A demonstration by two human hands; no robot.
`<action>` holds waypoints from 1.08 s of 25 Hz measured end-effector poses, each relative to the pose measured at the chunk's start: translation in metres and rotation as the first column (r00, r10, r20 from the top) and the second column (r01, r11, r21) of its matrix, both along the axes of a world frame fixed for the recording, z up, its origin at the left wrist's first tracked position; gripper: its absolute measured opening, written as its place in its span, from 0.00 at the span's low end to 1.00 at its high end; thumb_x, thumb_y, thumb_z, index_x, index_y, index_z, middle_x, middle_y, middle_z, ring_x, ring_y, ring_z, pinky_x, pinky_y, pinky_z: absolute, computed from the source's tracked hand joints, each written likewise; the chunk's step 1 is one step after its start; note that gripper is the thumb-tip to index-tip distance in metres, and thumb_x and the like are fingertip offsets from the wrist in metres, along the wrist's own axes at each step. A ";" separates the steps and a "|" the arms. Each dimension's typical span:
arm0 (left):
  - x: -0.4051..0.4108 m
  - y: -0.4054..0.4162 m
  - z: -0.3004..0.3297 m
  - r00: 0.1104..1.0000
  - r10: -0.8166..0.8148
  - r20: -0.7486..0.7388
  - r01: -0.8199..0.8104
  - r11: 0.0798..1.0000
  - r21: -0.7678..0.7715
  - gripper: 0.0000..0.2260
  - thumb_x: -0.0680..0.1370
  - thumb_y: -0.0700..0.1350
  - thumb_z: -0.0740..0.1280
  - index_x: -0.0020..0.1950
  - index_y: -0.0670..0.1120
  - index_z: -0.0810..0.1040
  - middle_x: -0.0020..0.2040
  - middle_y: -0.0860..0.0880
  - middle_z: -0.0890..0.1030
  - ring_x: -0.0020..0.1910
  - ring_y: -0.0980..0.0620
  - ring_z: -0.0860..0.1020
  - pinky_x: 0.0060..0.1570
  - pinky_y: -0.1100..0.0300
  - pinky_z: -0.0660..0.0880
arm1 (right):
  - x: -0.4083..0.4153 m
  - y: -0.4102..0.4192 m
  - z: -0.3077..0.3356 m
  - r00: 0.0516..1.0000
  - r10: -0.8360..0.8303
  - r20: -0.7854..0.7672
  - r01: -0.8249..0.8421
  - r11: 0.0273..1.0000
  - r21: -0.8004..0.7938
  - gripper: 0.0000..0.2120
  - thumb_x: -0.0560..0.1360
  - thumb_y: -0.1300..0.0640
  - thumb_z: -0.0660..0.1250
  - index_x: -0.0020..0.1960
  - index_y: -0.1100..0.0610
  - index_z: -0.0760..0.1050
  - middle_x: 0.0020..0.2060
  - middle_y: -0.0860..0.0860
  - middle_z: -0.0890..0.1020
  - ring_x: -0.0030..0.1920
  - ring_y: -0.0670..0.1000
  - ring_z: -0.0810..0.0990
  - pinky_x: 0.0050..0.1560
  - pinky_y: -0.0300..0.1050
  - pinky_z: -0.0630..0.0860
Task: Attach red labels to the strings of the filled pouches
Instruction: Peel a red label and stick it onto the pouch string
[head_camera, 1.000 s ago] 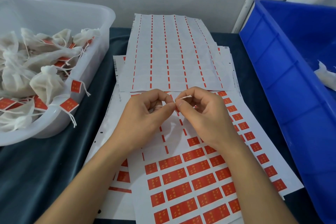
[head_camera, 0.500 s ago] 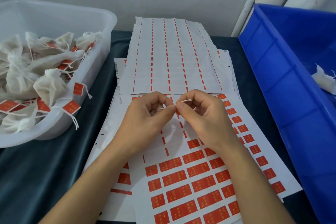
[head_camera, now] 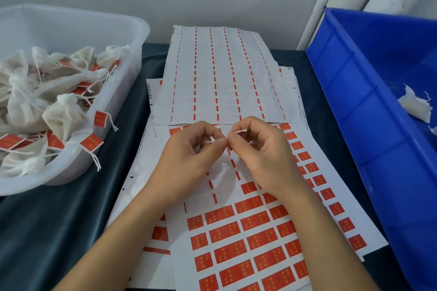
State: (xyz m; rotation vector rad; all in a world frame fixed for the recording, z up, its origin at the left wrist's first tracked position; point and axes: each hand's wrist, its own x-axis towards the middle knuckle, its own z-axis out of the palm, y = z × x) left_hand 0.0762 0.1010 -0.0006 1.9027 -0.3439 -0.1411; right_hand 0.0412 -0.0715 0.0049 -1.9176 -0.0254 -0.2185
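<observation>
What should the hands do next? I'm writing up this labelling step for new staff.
Probably press the label closed around the string: the left hand and right hand meet fingertip to fingertip, pinching it above the label sheet, with the white string end poking out.

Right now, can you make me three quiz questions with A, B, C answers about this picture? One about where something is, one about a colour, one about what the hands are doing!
1. Where are the finished pouches?
A. blue crate
B. clear tub on the left
C. on the label sheets

2. What colour is the crate on the right?
A. green
B. yellow
C. blue

3. What are the hands doing?
A. lying flat
B. pinching a white string
C. lifting the tub

Answers:
1 B: the labelled pouches fill the clear tub.
2 C: the crate is blue.
3 B: the left hand and right hand pinch the string over the label sheets.
</observation>
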 end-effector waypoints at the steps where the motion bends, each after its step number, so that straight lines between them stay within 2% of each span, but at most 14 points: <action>1: 0.000 0.000 0.000 1.000 0.003 0.006 -0.003 1.000 0.009 0.04 0.82 0.50 0.69 0.48 0.56 0.82 0.35 0.53 0.79 0.30 0.59 0.74 0.32 0.71 0.72 | 0.000 0.000 0.000 1.000 0.006 0.002 -0.006 1.000 -0.008 0.03 0.81 0.53 0.69 0.49 0.47 0.80 0.42 0.41 0.83 0.48 0.44 0.82 0.44 0.32 0.79; 5: 0.000 -0.001 -0.001 1.000 0.020 0.021 -0.020 0.999 0.041 0.04 0.82 0.50 0.69 0.48 0.56 0.82 0.37 0.52 0.80 0.34 0.54 0.76 0.34 0.71 0.74 | 0.000 0.002 0.000 1.000 0.016 0.001 -0.016 1.000 -0.020 0.05 0.81 0.54 0.69 0.48 0.46 0.79 0.42 0.41 0.83 0.48 0.44 0.82 0.44 0.31 0.79; 9: -0.004 -0.002 0.002 0.999 0.034 0.040 -0.036 0.998 0.048 0.03 0.82 0.50 0.70 0.49 0.58 0.81 0.38 0.57 0.80 0.36 0.59 0.78 0.35 0.72 0.73 | -0.001 0.002 -0.001 1.000 0.006 -0.001 -0.006 0.999 -0.033 0.04 0.81 0.53 0.68 0.48 0.45 0.78 0.42 0.40 0.82 0.48 0.43 0.82 0.44 0.31 0.78; 11: -0.007 0.001 0.004 0.995 0.033 0.092 -0.045 0.990 0.136 0.03 0.81 0.52 0.70 0.50 0.61 0.78 0.40 0.60 0.79 0.43 0.60 0.79 0.39 0.72 0.74 | -0.001 0.002 -0.003 1.000 -0.010 -0.001 0.010 0.999 -0.034 0.03 0.81 0.52 0.68 0.49 0.45 0.78 0.43 0.40 0.82 0.49 0.42 0.81 0.44 0.30 0.78; 14: -0.006 0.013 0.009 0.985 0.016 0.172 -0.076 0.936 0.345 0.10 0.79 0.58 0.71 0.57 0.64 0.74 0.49 0.65 0.75 0.50 0.60 0.77 0.45 0.70 0.74 | -0.001 0.001 -0.004 0.998 -0.062 0.007 0.063 0.998 -0.011 0.01 0.81 0.49 0.69 0.50 0.44 0.77 0.45 0.37 0.82 0.50 0.40 0.81 0.44 0.27 0.77; 17: -0.005 0.027 0.015 0.982 0.019 0.187 -0.101 0.890 0.445 0.09 0.78 0.61 0.71 0.56 0.64 0.76 0.50 0.64 0.75 0.48 0.59 0.77 0.42 0.69 0.72 | 0.003 0.003 -0.004 0.996 -0.084 0.019 0.084 0.996 -0.023 0.02 0.81 0.48 0.70 0.51 0.43 0.77 0.46 0.36 0.82 0.51 0.40 0.81 0.44 0.27 0.77; 20: -0.008 0.036 0.022 0.982 0.025 0.187 -0.112 0.876 0.470 0.07 0.77 0.62 0.70 0.51 0.61 0.79 0.44 0.62 0.78 0.43 0.61 0.78 0.37 0.71 0.71 | 0.004 0.008 -0.001 0.998 -0.054 0.026 0.055 0.998 -0.042 0.04 0.80 0.50 0.71 0.53 0.43 0.76 0.47 0.36 0.82 0.51 0.40 0.82 0.45 0.30 0.79; 22: -0.010 0.041 0.028 0.979 0.032 0.200 -0.125 0.871 0.475 0.07 0.78 0.61 0.70 0.52 0.60 0.81 0.43 0.62 0.79 0.43 0.62 0.78 0.39 0.68 0.74 | 0.006 0.009 0.005 1.000 -0.003 -0.031 0.000 0.996 -0.086 0.05 0.81 0.49 0.70 0.53 0.40 0.76 0.47 0.35 0.83 0.49 0.39 0.84 0.44 0.32 0.81; 24: -0.012 0.045 0.037 0.973 0.057 0.224 -0.153 0.885 0.440 0.07 0.78 0.59 0.71 0.52 0.59 0.81 0.43 0.61 0.79 0.42 0.62 0.79 0.42 0.65 0.78 | 0.009 0.010 0.016 0.980 0.111 -0.168 -0.135 0.981 -0.142 0.04 0.82 0.47 0.67 0.53 0.36 0.76 0.47 0.35 0.84 0.46 0.38 0.85 0.43 0.36 0.83; 26: -0.014 0.048 0.048 0.953 0.098 0.286 -0.200 0.912 0.357 0.06 0.78 0.58 0.71 0.49 0.57 0.80 0.41 0.59 0.79 0.41 0.60 0.78 0.42 0.62 0.78 | 0.014 0.015 0.034 0.935 0.230 -0.269 -0.284 0.941 -0.183 0.05 0.83 0.43 0.62 0.53 0.35 0.78 0.46 0.35 0.84 0.47 0.38 0.85 0.48 0.42 0.83; 27: -0.015 0.051 0.056 0.940 0.121 0.319 -0.223 0.925 0.307 0.06 0.78 0.56 0.71 0.47 0.56 0.80 0.40 0.58 0.79 0.41 0.58 0.78 0.41 0.60 0.77 | 0.019 0.023 0.044 0.924 0.269 -0.271 -0.328 0.923 -0.202 0.09 0.83 0.42 0.60 0.52 0.36 0.78 0.46 0.35 0.85 0.47 0.38 0.85 0.50 0.45 0.83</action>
